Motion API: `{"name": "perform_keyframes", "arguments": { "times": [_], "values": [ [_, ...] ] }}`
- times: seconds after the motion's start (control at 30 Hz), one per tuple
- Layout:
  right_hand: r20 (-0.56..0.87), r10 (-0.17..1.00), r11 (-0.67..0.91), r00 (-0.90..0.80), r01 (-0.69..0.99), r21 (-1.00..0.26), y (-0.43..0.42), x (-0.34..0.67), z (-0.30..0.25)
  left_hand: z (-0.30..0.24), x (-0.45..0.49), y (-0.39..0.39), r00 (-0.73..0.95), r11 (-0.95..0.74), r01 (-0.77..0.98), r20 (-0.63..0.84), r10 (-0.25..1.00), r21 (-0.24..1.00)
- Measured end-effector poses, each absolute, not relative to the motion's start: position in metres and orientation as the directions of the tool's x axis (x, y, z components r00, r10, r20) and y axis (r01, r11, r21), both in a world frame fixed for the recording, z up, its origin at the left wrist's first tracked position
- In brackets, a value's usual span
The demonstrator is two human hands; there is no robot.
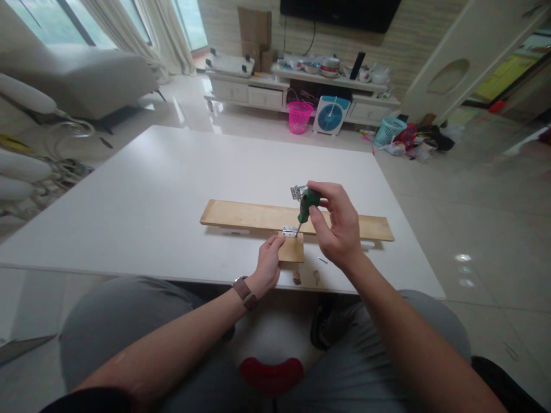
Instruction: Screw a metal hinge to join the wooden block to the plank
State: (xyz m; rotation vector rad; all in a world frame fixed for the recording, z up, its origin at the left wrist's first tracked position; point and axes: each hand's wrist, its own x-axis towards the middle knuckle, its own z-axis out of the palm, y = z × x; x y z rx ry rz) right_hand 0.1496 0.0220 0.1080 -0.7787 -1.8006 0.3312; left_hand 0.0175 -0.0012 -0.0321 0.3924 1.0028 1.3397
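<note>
At the hinge [290, 231], the screwdriver [309, 205] slants near-left, fingers of the right hand [339, 223] clamped on it; left hand [270, 263] pinches the small board [293, 250].

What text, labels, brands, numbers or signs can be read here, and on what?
None can be read.
TV: any mark on its lower edge is too small and blurred.
Blue-and-white fan: no legible lettering.
Green screwdriver: no readable marking on the handle.
Metal hinge: no legible stamp or number.
Long wooden board: no readable writing on its visible face.
</note>
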Motion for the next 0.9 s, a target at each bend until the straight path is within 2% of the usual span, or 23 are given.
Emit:
{"name": "perform_keyframes", "arguments": {
  "times": [0.17,0.33,0.53,0.73,0.9],
  "values": [
    [0.774,0.621,0.736,-0.125,0.432,-0.521,0.0222,0.1490,0.1089,-0.0313,0.0172,-0.0014,-0.108,0.226,-0.601,-0.358,0.928,0.767],
    [0.718,0.667,0.732,-0.198,0.351,-0.583,0.0220,0.1491,0.1074,-0.0325,0.0171,-0.0011,-0.088,0.239,-0.597,-0.358,0.930,0.766],
    [0.773,0.623,0.733,-0.120,0.436,-0.523,0.0227,0.1489,0.1083,-0.0302,0.0171,-0.0014,-0.109,0.217,-0.589,-0.342,0.933,0.778],
    [0.726,0.665,0.733,-0.176,0.341,-0.589,0.0226,0.1491,0.1047,-0.0299,0.0174,-0.0008,-0.090,0.241,-0.610,-0.368,0.926,0.755],
    [0.778,0.617,0.743,-0.122,0.415,-0.524,0.0234,0.1486,0.1070,-0.0290,0.0173,-0.0007,-0.087,0.237,-0.609,-0.361,0.929,0.757]
  ]
}}
